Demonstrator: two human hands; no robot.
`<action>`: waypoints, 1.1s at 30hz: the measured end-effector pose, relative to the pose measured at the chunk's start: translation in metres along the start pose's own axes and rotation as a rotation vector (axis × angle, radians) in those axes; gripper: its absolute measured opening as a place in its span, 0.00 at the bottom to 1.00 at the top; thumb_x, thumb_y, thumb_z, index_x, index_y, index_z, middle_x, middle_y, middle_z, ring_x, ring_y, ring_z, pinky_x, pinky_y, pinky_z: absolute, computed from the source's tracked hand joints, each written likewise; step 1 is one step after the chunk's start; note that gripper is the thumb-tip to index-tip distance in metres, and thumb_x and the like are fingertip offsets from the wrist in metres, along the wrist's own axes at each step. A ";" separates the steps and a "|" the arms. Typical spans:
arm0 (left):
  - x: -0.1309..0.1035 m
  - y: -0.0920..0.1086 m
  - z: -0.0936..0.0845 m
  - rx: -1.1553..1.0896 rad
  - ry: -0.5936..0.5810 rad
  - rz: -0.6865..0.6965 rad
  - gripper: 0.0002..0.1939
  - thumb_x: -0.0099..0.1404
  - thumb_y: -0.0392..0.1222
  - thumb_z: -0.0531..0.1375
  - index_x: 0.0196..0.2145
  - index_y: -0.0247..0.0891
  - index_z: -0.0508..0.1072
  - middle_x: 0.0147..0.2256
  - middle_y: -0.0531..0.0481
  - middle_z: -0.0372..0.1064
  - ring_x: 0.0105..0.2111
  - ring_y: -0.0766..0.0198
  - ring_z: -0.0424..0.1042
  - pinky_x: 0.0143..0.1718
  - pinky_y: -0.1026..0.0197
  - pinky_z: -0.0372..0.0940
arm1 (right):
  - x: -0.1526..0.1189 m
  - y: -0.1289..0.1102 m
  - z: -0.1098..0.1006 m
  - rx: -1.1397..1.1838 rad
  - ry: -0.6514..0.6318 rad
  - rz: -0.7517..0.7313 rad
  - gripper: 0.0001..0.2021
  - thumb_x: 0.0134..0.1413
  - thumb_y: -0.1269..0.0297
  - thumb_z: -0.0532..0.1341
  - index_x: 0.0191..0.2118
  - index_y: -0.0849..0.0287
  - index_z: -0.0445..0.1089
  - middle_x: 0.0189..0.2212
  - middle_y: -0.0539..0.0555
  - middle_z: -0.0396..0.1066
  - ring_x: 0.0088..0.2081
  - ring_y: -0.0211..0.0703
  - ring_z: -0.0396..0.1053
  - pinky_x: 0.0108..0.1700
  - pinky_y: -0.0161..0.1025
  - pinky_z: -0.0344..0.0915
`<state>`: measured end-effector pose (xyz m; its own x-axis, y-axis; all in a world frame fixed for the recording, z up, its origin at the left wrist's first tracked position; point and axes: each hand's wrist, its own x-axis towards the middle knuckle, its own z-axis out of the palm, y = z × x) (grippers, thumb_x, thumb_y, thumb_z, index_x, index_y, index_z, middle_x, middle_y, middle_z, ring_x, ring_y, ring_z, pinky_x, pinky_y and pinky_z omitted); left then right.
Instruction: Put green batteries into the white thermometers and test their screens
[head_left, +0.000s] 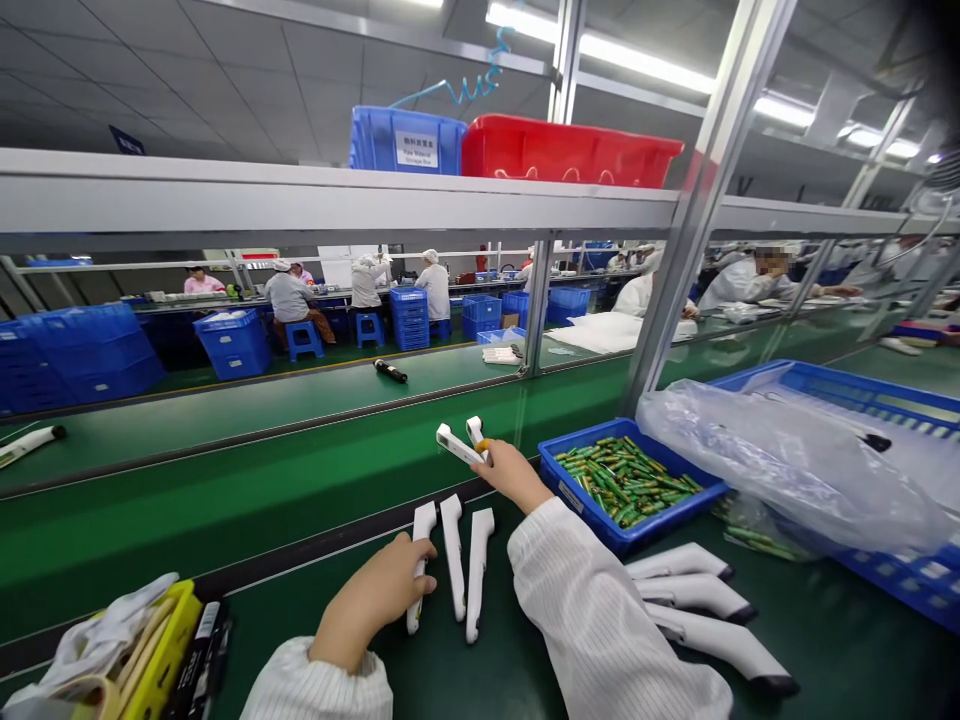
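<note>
— How are your hands set?

— My right hand (517, 475), near the centre of the frame, pinches the near ends of two slim white plastic-looking pieces with blocky heads (459, 445), the heads fanned apart. My left hand (379, 595), lower left of centre, has thumb and fingers curled round a slim white shell with an angled head (424, 518) on the dark green tabletop (465, 690).

— Firmly?

— The left grip is narrow, close about the shaft. On the right my fingers hide the ends, so I can't tell how hard each piece is pressed.

— And the others?

— Two similar slim white shells (452, 555) lie just right of my left hand. Three curved white shells with dark tips (724, 640) lie at lower right, near a shallow blue plastic tray (667, 518) of slim green cylinders with gold-coloured ends (622, 475).

— How will they handle?

— Light and stiff, I'd judge, smooth enough to slide under bare fingertips, especially two in one pinch. Mid-shaft looks the surest hold; the heads might scuff if knocked together.
</note>
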<state>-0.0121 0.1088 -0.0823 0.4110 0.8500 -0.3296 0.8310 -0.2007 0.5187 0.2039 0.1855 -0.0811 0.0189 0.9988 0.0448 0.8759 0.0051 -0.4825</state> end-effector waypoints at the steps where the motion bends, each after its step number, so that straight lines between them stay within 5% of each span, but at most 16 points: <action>1: 0.003 -0.002 0.001 -0.005 0.013 0.006 0.18 0.60 0.42 0.55 0.48 0.39 0.72 0.45 0.43 0.66 0.41 0.52 0.69 0.42 0.54 0.60 | -0.007 -0.006 -0.005 -0.032 -0.052 -0.009 0.15 0.55 0.62 0.62 0.46 0.64 0.70 0.42 0.60 0.72 0.42 0.48 0.71 0.42 0.41 0.65; 6: 0.012 -0.006 0.005 -0.066 0.133 0.000 0.07 0.57 0.34 0.57 0.36 0.35 0.71 0.40 0.45 0.67 0.39 0.56 0.67 0.41 0.54 0.60 | -0.040 -0.034 -0.003 -0.180 -0.319 -0.016 0.18 0.32 0.63 0.75 0.33 0.64 0.73 0.34 0.58 0.75 0.38 0.52 0.73 0.38 0.40 0.67; 9: 0.010 -0.010 0.000 -0.156 0.227 -0.015 0.11 0.55 0.31 0.55 0.37 0.37 0.69 0.36 0.46 0.68 0.38 0.54 0.67 0.42 0.53 0.59 | -0.044 -0.045 0.005 -0.254 -0.351 0.001 0.15 0.44 0.67 0.71 0.40 0.65 0.72 0.41 0.58 0.73 0.44 0.50 0.71 0.45 0.45 0.67; 12: 0.005 -0.012 -0.012 -0.334 0.318 -0.018 0.27 0.56 0.33 0.55 0.55 0.37 0.61 0.36 0.44 0.68 0.36 0.52 0.68 0.42 0.50 0.59 | -0.040 -0.049 0.008 -0.302 -0.300 0.052 0.15 0.59 0.68 0.61 0.51 0.62 0.66 0.48 0.57 0.69 0.49 0.47 0.69 0.51 0.50 0.66; 16: -0.002 -0.007 -0.027 -0.716 0.404 0.050 0.37 0.63 0.43 0.53 0.65 0.38 0.40 0.43 0.41 0.68 0.38 0.56 0.70 0.41 0.55 0.63 | -0.031 -0.042 0.006 -0.322 -0.297 0.176 0.15 0.57 0.67 0.63 0.50 0.63 0.67 0.49 0.58 0.68 0.49 0.49 0.69 0.49 0.51 0.67; 19: -0.010 0.004 -0.033 -0.977 0.487 0.126 0.35 0.65 0.51 0.53 0.64 0.40 0.45 0.48 0.41 0.65 0.38 0.62 0.69 0.39 0.61 0.64 | -0.027 -0.031 -0.001 -0.265 -0.338 0.183 0.09 0.54 0.69 0.65 0.41 0.64 0.71 0.43 0.56 0.72 0.47 0.47 0.70 0.50 0.52 0.66; 23: -0.029 0.023 -0.038 -1.165 0.555 0.226 0.35 0.55 0.51 0.65 0.57 0.39 0.61 0.42 0.48 0.66 0.25 0.72 0.61 0.30 0.66 0.62 | -0.026 -0.022 -0.020 -0.030 -0.307 0.032 0.06 0.50 0.73 0.66 0.36 0.66 0.71 0.36 0.56 0.72 0.40 0.49 0.71 0.44 0.47 0.67; 29: -0.060 0.049 -0.041 -1.264 0.465 0.398 0.20 0.64 0.52 0.58 0.44 0.33 0.71 0.27 0.49 0.69 0.25 0.66 0.67 0.29 0.65 0.65 | -0.051 -0.043 -0.053 0.590 -0.080 -0.230 0.20 0.66 0.50 0.44 0.50 0.60 0.60 0.35 0.52 0.66 0.34 0.39 0.67 0.35 0.36 0.64; 33: -0.072 0.059 -0.038 -1.225 0.502 0.475 0.15 0.66 0.51 0.56 0.40 0.35 0.70 0.21 0.53 0.65 0.19 0.70 0.62 0.22 0.68 0.60 | -0.085 -0.062 -0.066 1.103 -0.109 -0.385 0.20 0.59 0.44 0.55 0.44 0.58 0.62 0.28 0.47 0.61 0.26 0.34 0.60 0.28 0.32 0.59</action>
<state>-0.0067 0.0537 0.0020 0.1648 0.9550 0.2466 -0.3037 -0.1887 0.9339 0.1801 0.0974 0.0023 -0.2446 0.9210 0.3034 -0.0789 0.2929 -0.9529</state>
